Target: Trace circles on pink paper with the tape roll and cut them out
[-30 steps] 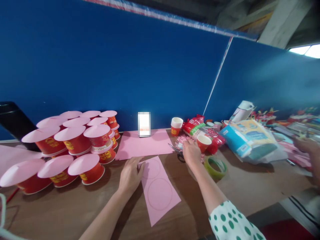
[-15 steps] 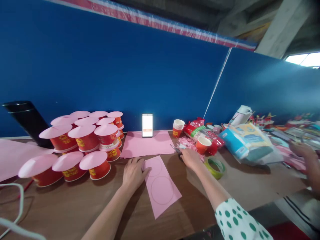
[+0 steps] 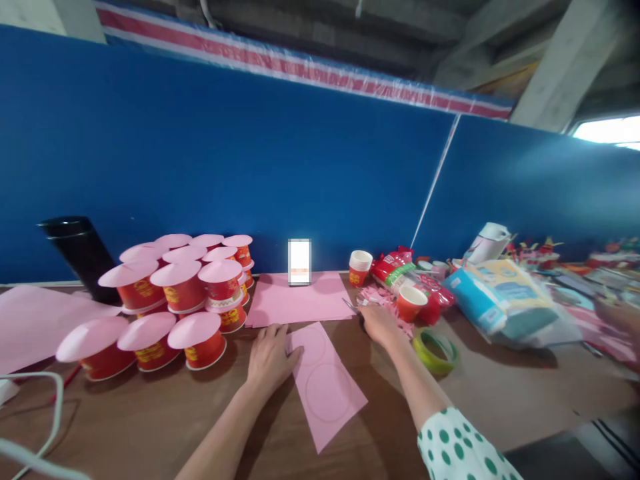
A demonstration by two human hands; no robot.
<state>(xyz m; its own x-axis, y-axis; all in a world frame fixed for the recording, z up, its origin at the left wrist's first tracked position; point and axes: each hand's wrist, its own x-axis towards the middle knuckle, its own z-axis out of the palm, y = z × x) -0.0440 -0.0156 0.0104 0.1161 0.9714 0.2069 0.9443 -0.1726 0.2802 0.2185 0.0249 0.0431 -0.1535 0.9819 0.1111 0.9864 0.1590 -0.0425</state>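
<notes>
A pink paper sheet [image 3: 327, 393] with two drawn circles lies slanted on the brown table in front of me. My left hand [image 3: 273, 353] rests at its left edge, fingers stretched out and thumb over the paper. To the right of the sheet, my right hand [image 3: 376, 325] is closed around the dark handle of a pair of scissors [image 3: 351, 306]. The blades point up and left, towards a stack of larger pink sheets [image 3: 300, 303] by the wall. Pink paper scraps [image 3: 375, 295] lie just beyond the right hand.
Stacked red paper cups with pink discs [image 3: 177, 290] stand at the left, near a black bottle [image 3: 77, 253]. A lit phone [image 3: 300, 261] leans by the blue wall. Rightward are a red cup [image 3: 411, 303], green tape [image 3: 434, 351], a tissue pack [image 3: 500, 293] and another person's blurred arm.
The camera view has tilted and shifted slightly, so everything sits lower in the picture. Both hands keep nearly the same places; the other person's arm at the right has moved back.
</notes>
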